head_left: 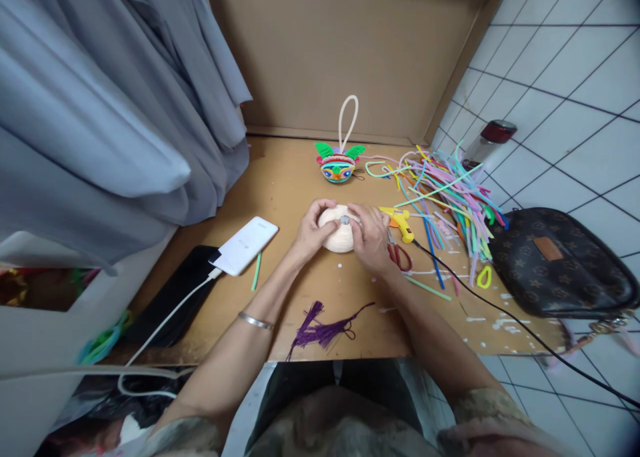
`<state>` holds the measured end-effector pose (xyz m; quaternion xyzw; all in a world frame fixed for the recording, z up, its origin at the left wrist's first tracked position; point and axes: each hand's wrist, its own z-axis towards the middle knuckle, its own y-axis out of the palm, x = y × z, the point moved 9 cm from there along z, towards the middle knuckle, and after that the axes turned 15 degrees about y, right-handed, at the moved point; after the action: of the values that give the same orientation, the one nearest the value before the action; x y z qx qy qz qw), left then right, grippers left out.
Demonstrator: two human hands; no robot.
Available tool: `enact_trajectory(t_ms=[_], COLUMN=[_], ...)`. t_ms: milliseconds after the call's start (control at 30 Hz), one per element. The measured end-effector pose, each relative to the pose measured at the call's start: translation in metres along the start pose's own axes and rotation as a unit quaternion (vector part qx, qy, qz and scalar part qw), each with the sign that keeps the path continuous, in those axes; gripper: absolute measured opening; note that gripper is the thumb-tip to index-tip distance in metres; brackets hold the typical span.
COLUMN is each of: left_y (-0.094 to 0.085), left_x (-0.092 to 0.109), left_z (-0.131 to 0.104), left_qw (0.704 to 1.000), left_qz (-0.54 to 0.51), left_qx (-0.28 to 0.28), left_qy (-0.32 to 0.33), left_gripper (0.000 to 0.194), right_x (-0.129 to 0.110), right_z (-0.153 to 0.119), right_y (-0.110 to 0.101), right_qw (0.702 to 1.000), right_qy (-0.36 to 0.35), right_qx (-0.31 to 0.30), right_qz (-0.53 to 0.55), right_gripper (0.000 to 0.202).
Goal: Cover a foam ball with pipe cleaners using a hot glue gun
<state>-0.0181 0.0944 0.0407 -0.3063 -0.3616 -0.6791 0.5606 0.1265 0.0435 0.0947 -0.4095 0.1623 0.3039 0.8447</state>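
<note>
My left hand (316,234) and right hand (371,234), 1 per side, are clasped on the pale ball (339,242), thumbs by its grey spot (345,220). The work looks barely begun: the ball shows no coloured trim. Beyond the ball sits 1 decorated animal head (338,170); right of the ball, fuzzy strips (467,210) lie loose.
</note>
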Motion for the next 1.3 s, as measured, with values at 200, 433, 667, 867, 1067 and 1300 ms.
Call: enact_trajectory(t_ms=[200,433,667,867,1067,1300], left_y=[0.002,0.002,0.003,0.004,0.004,0.005], left_x=[0.003,0.004,0.004,0.005,0.003,0.005], left_z=[-0.001,-0.001,-0.001,-0.001,-0.001,-0.001], left_qw=[1.000,1.000,1.000,1.000,1.000,1.000], left_qz=[-0.002,-0.004,-0.002,-0.008,-0.012,-0.006], left_qx=[-0.008,-0.007,-0.011,-0.009,-0.001,-0.018], left_qy=[-0.009,-0.012,-0.012,-0.010,-0.014,-0.006], left_gripper=[0.047,0.048,0.048,0.046,0.045,0.046], right_x=[-0.008,-0.010,-0.015,-0.012,-0.014,-0.014], right_z=[-0.001,0.000,-0.001,-0.004,-0.003,-0.005], right_y=[-0.009,-0.005,-0.004,-0.007,-0.007,-0.006], right_qw=[0.999,0.999,0.998,0.999,0.999,0.998], right_qy=[-0.035,-0.039,-0.052,-0.040,-0.047,-0.057], right_qx=[0.027,-0.012,-0.016,0.013,0.012,0.002], right_qz=[0.000,-0.008,-0.015,-0.012,0.000,-0.004], right_gripper=[0.038,0.039,0.043,0.045,0.040,0.043])
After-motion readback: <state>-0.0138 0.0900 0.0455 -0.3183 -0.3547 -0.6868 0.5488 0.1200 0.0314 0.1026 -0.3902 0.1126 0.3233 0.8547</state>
